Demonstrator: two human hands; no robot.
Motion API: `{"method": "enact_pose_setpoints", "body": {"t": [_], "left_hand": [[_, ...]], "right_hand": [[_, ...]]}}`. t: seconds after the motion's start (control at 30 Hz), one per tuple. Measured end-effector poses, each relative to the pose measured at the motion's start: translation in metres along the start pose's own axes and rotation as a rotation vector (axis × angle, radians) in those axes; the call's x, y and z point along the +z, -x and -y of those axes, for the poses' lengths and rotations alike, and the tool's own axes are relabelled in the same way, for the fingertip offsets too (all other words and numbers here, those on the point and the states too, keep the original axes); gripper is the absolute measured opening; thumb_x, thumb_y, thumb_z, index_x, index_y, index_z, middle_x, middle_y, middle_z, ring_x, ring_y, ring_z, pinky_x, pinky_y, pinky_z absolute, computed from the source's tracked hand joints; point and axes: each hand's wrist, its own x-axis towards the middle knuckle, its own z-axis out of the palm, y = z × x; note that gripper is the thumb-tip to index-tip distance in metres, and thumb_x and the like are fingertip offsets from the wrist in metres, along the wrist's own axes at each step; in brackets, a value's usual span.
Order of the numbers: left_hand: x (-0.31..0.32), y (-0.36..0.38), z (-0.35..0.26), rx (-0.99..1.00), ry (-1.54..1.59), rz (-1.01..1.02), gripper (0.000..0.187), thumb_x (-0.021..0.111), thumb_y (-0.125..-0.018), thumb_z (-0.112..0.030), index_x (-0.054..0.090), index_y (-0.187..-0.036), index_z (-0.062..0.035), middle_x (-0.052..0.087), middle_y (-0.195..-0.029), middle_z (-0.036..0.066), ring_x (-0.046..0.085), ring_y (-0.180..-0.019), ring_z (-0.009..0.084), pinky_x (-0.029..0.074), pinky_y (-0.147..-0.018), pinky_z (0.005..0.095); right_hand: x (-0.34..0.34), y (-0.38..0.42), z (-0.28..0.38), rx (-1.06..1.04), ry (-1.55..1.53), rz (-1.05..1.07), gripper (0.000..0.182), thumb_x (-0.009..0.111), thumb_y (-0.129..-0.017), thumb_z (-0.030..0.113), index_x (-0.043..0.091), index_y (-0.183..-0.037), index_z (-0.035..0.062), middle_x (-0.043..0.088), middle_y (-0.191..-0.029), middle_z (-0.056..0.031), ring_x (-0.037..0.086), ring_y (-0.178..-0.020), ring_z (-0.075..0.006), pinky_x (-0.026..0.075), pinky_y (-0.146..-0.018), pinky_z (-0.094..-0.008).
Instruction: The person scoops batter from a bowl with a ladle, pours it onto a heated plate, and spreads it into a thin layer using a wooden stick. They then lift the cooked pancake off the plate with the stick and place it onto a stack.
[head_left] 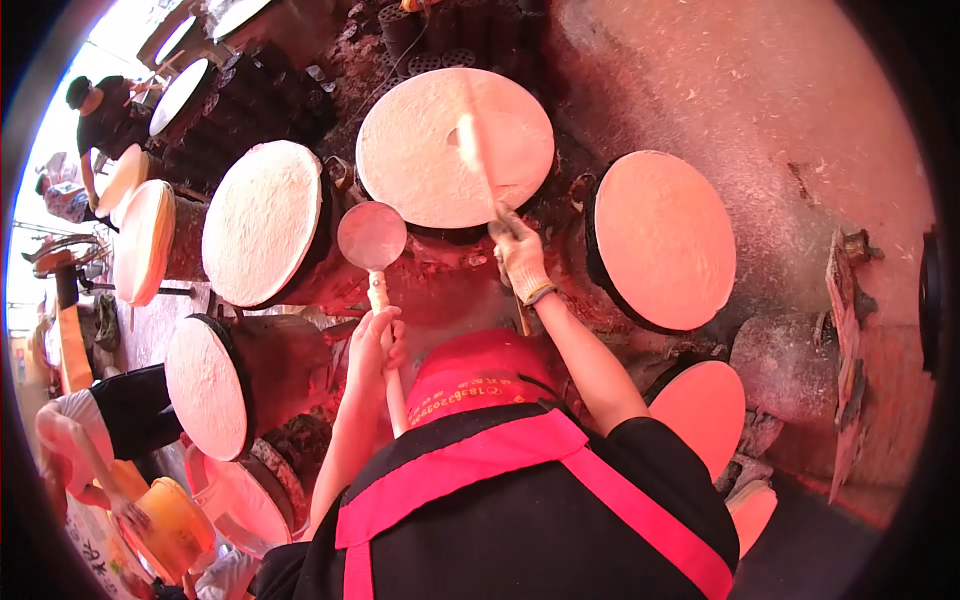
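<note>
My left hand [377, 338] is closed around the pale handle of a ladle [372, 236], its round bowl held upward between two griddles. On my right hand [520, 258] is a light work glove, and its fingers are wrapped round the stick of a batter spreader [472, 145]. The spreader's pale blade is smeared by motion over the batter on the far round griddle [400, 145]. A small gap in that batter layer shows near the blade.
Batter-coated griddles stand to the left [262, 222], right [665, 240] and lower left [205, 388]. Stacked flatbreads [145, 243] lie farther left. One person [110, 115] works at upper left, another near a yellow bucket [172, 525]. Dark perforated coal briquettes [402, 30] stand behind.
</note>
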Motion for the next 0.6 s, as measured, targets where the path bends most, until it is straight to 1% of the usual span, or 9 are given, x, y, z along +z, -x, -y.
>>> {"method": "enact_pose_setpoints", "body": {"t": [0.07,0.1,0.17,0.2,0.23,0.37,0.43,0.5,0.6], "left_hand": [[-0.001,-0.001,0.0,0.005,0.024,0.076,0.015,0.055,-0.094,-0.018,0.05,-0.101,-0.0069,0.049,-0.074,0.002,0.042,-0.051,0.0065,0.029,-0.04,0.0187],[-0.001,0.0,0.0,-0.009,0.02,0.064,0.014,0.055,-0.094,-0.018,0.05,-0.101,-0.0069,0.049,-0.075,0.002,0.043,-0.052,0.0064,0.029,-0.04,0.0184],[0.001,0.0,-0.004,-0.025,0.017,0.041,0.013,0.054,-0.094,-0.017,0.05,-0.101,-0.007,0.05,-0.077,0.002,0.043,-0.056,0.0063,0.029,-0.041,0.0179],[0.002,0.0,-0.005,-0.03,0.003,0.043,0.013,0.054,-0.094,-0.018,0.05,-0.101,-0.0073,0.049,-0.077,0.001,0.043,-0.056,0.0062,0.029,-0.041,0.0178],[0.001,0.0,-0.004,-0.037,-0.012,0.042,0.013,0.054,-0.094,-0.018,0.05,-0.101,-0.0075,0.049,-0.076,0.001,0.043,-0.057,0.0061,0.029,-0.041,0.0177],[0.005,0.0,0.0,-0.106,-0.054,0.082,0.014,0.053,-0.096,-0.02,0.051,-0.1,-0.0067,0.045,-0.078,-0.002,0.04,-0.058,0.0043,0.028,-0.039,0.0155],[0.009,0.0,0.001,-0.134,-0.073,0.091,0.016,0.054,-0.096,-0.021,0.051,-0.102,-0.0064,0.044,-0.077,-0.002,0.04,-0.058,0.0037,0.028,-0.04,0.0157],[0.015,0.003,0.0,-0.145,-0.078,0.096,0.017,0.054,-0.096,-0.021,0.051,-0.104,-0.0062,0.044,-0.076,-0.003,0.039,-0.057,0.0034,0.028,-0.041,0.0158],[0.019,-0.003,0.001,-0.143,-0.085,0.109,0.018,0.054,-0.096,-0.022,0.052,-0.105,-0.0061,0.044,-0.076,-0.003,0.04,-0.058,0.0038,0.029,-0.042,0.0164]], "right_hand": [[0.008,0.018,0.041,0.182,0.142,0.095,0.042,0.064,-0.091,0.019,0.055,-0.131,0.011,0.048,-0.06,0.007,0.035,-0.041,-0.0031,0.029,-0.036,-0.0199],[0.001,0.019,0.047,0.135,0.17,0.077,0.042,0.063,-0.091,0.022,0.055,-0.131,0.0112,0.043,-0.055,0.0066,0.033,-0.037,-0.0041,0.026,-0.032,-0.0216],[-0.027,0.007,0.028,0.015,0.106,-0.116,0.043,0.063,-0.091,0.023,0.054,-0.133,0.0156,0.042,-0.055,0.0071,0.033,-0.037,-0.0037,0.027,-0.033,-0.0209],[-0.032,0.008,0.014,-0.024,0.016,-0.255,0.042,0.062,-0.092,0.033,0.053,-0.133,0.0282,0.041,-0.053,0.0062,0.033,-0.034,-0.0057,0.027,-0.031,-0.0229],[-0.027,0.011,0.01,-0.006,0.005,-0.29,0.041,0.062,-0.092,0.035,0.054,-0.132,0.0302,0.042,-0.053,0.0071,0.034,-0.034,-0.0056,0.028,-0.031,-0.0223],[-0.006,0.016,0.022,0.156,0.107,-0.04,0.034,0.065,-0.09,0.033,0.059,-0.122,0.0242,0.043,-0.052,0.006,0.036,-0.035,-0.0064,0.027,-0.031,-0.024],[-0.015,-0.01,0.04,0.148,0.17,-0.081,0.034,0.066,-0.089,0.033,0.061,-0.12,0.0179,0.041,-0.051,0.0055,0.035,-0.035,-0.0066,0.025,-0.032,-0.0245],[-0.028,-0.042,0.042,0.076,0.122,-0.229,0.032,0.064,-0.09,0.031,0.06,-0.119,0.0185,0.042,-0.052,0.0052,0.033,-0.035,-0.0065,0.023,-0.031,-0.0247],[-0.031,-0.034,0.049,0.149,0.263,-0.065,0.036,0.063,-0.091,0.033,0.058,-0.125,0.0214,0.042,-0.053,0.0056,0.033,-0.034,-0.0064,0.024,-0.032,-0.0239]]}}
